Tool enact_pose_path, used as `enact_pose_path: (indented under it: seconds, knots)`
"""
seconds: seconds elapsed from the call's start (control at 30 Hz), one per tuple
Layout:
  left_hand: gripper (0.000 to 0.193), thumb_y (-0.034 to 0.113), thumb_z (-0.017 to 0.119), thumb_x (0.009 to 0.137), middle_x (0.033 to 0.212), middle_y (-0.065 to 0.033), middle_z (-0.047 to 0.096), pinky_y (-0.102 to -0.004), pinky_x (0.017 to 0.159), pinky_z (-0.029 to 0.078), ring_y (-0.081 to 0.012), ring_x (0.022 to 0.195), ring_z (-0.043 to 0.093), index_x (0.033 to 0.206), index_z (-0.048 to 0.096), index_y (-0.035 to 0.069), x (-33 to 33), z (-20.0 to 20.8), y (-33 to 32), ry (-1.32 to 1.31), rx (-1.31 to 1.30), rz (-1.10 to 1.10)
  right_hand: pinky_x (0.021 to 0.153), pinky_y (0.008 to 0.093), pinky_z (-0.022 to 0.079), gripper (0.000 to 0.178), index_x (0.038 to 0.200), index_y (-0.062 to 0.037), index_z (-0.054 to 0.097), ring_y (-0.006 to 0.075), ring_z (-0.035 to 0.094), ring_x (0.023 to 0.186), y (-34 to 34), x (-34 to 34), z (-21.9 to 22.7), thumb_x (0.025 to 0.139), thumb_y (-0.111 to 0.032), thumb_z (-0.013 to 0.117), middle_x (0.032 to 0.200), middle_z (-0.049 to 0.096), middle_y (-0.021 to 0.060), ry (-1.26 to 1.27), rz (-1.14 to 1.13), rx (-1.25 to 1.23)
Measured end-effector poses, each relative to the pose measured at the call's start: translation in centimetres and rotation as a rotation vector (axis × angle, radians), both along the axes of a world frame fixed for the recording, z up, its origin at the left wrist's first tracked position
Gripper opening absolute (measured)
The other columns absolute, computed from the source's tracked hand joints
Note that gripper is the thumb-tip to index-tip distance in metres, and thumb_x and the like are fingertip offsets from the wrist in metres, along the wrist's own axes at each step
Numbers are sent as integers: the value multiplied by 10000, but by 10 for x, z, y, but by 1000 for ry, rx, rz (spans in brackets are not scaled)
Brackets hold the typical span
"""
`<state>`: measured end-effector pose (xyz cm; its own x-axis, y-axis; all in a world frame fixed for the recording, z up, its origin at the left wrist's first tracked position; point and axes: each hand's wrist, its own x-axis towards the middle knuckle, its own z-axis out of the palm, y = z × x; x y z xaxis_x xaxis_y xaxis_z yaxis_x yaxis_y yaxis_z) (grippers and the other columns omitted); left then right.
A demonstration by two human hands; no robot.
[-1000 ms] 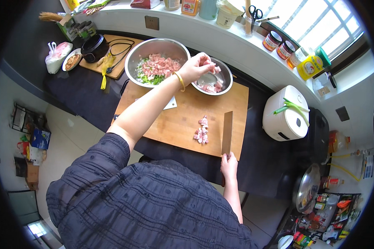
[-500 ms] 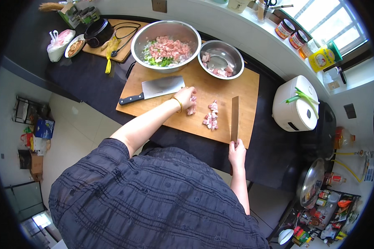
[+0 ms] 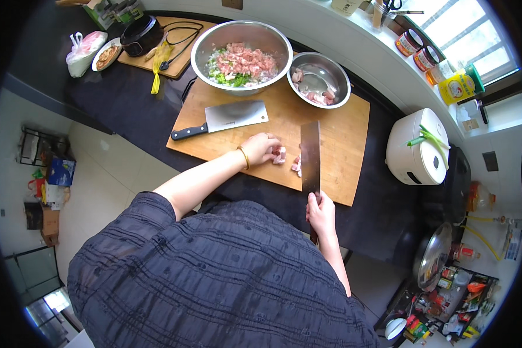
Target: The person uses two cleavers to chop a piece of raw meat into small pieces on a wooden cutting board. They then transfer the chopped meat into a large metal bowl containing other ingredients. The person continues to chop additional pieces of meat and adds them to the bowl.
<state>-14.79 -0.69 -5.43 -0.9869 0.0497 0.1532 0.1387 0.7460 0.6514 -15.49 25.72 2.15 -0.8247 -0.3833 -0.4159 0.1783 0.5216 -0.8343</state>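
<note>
My left hand (image 3: pixel 260 149), with a gold bangle at the wrist, rests on the wooden cutting board (image 3: pixel 342 130). Its curled fingers hold a piece of raw pink meat (image 3: pixel 279 156) against the wood. My right hand (image 3: pixel 321 211) grips the handle of a cleaver (image 3: pixel 311 153), whose blade points away from me. That blade partly covers a few cut meat pieces (image 3: pixel 296 166) on its left. A second cleaver (image 3: pixel 236 116) with a black handle lies flat beyond my left hand. Behind stand a large steel bowl (image 3: pixel 194 53) of minced meat and chopped greens, and a smaller steel bowl (image 3: pixel 347 87) with meat chunks.
To the right is a white rice cooker (image 3: pixel 414 148) with green onion (image 3: pixel 430 141) on its lid. At the back left are a black pot (image 3: pixel 142 36) on another board, a plate (image 3: pixel 117 43) of food and a plastic bag (image 3: pixel 84 55). Jars (image 3: pixel 409 42) line the windowsill.
The cleaver in my right hand has moved left, from bare board to beside the cut meat, partly hiding it. My left hand has come nearer to me with the meat. The view has shifted slightly.
</note>
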Motion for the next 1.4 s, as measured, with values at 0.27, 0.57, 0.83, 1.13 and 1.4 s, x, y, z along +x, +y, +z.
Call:
enact_pose_path:
  seconds: [0.27, 0.57, 0.83, 1.13, 1.4]
  knots:
    - [179, 121, 621, 656, 791, -103, 546, -374, 688, 459, -295, 807, 541, 821, 567, 75, 15, -8, 7, -45, -13, 256, 435, 273, 428, 221, 802, 11, 531, 114, 502, 421, -21, 13, 21, 871, -197, 498, 519, 510, 51, -78, 109, 126]
    - [124, 86, 608, 661, 739, -127, 528, -383, 649, 446, -297, 737, 538, 757, 536, 57, 48, -3, -2, 137, 39, 423, 605, 378, 447, 226, 783, 31, 506, 354, 575, 640, -41, 26, 5, 842, -187, 506, 655, 547, 209, 73, 276, 214]
    - [156, 142, 634, 661, 734, -107, 537, -384, 650, 458, -293, 726, 545, 770, 560, 57, 53, -8, 0, 16, -63, 366, 631, 439, 456, 192, 801, 27, 482, 410, 576, 723, -52, 38, -14, 841, -160, 490, 709, 562, 260, 210, 359, 281]
    - [95, 117, 646, 632, 695, -78, 537, -356, 635, 464, -263, 691, 550, 702, 591, 84, 66, -20, -27, 57, 59, 53, 683, 468, 462, 229, 809, 39, 513, 417, 581, 715, -103, 22, -22, 840, -181, 461, 692, 575, 270, 429, 412, 383]
    - [74, 47, 653, 727, 633, 2, 551, -184, 516, 394, -23, 583, 486, 717, 596, 0, 69, 36, -60, -198, 532, 135, 700, 459, 460, 229, 807, 31, 531, 406, 580, 746, -78, 21, -23, 835, -187, 469, 730, 580, 261, 331, 381, 385]
